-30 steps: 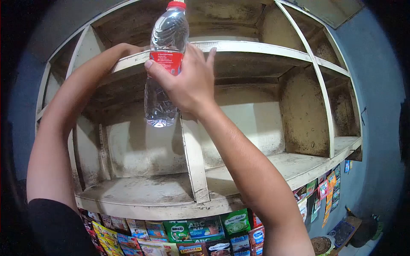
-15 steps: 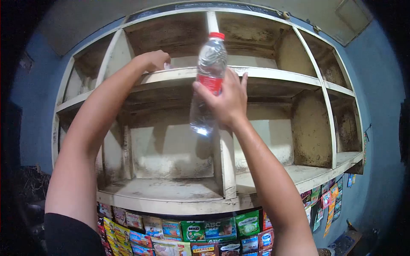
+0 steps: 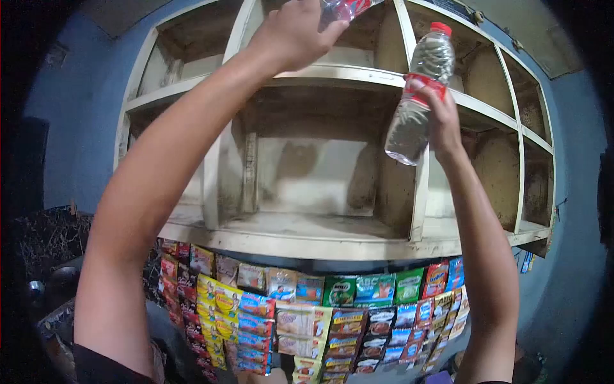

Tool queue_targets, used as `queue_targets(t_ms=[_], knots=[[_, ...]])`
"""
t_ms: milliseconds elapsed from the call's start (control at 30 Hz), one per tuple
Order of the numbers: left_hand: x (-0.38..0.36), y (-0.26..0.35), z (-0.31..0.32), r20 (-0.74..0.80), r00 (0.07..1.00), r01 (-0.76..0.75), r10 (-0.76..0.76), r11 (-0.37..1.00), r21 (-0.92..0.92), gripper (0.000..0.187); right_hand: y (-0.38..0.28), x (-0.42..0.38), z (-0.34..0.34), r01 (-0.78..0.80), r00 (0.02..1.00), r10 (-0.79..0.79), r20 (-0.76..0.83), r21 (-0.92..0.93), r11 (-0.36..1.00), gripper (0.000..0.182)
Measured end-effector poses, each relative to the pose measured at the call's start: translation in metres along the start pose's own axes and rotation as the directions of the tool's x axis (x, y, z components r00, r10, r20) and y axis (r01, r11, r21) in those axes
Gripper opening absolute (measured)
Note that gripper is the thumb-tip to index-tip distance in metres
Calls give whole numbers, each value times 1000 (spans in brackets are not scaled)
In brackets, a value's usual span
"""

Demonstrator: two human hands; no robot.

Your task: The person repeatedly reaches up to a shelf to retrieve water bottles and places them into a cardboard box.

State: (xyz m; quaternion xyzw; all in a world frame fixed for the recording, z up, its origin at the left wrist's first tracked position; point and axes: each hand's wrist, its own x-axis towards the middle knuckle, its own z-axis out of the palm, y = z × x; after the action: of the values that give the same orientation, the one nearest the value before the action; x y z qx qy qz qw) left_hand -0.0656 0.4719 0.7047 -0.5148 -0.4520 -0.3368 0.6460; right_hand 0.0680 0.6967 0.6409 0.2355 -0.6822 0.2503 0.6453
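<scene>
My right hand (image 3: 442, 120) is wrapped round a clear plastic bottle (image 3: 409, 125) with a red cap and red label, held nearly upright and slightly tilted in front of the shelf unit. High at the top edge of the view, my left hand (image 3: 297, 35) grips a second clear plastic bottle (image 3: 348, 9), also with a red label. Only part of that bottle shows, lying aslant; the rest is cut off by the frame. Behind both hands stands a worn white wooden shelf unit (image 3: 320, 246) with open compartments and dark stains inside.
Strips of drink sachets (image 3: 339, 291) in several colours hang below the shelf unit's lower edge. A vertical divider (image 3: 420, 192) rises behind the right bottle. Blue walls (image 3: 83, 128) flank the unit, and dark clutter (image 3: 57, 256) lies at lower left.
My left hand has come up off the shelf board, and a bottle now shows in it. The right hand's bottle sits further right in view. The view itself has shifted, showing more sachets.
</scene>
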Motion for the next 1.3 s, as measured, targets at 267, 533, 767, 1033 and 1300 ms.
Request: queue_targets(t_ms=[267,533,767,1033,1300], knots=[[-118,-15,-26,80,965,231,-250,666,-709,59,-103,-91,56,-403,908,417,-34,194,894,57],[-258,34,-108,467,788,510,-400,-1,-860,60,-151,-190,76,-616,781,622,-62,93,783,48],[-347,95,-174,640,603,570,-476,-305,-763,61,-204,-302,49,-788,601,794,-93,96,608,51],[-431,228,-206,834,356,685,-421,-490,-540,86,-239,-409,5,-895,441,896,55,103,435,43],[-502,298,-260,926,96,550,-364,-756,-354,78,-281,-488,-57,-963,269,946,179,65,261,40]])
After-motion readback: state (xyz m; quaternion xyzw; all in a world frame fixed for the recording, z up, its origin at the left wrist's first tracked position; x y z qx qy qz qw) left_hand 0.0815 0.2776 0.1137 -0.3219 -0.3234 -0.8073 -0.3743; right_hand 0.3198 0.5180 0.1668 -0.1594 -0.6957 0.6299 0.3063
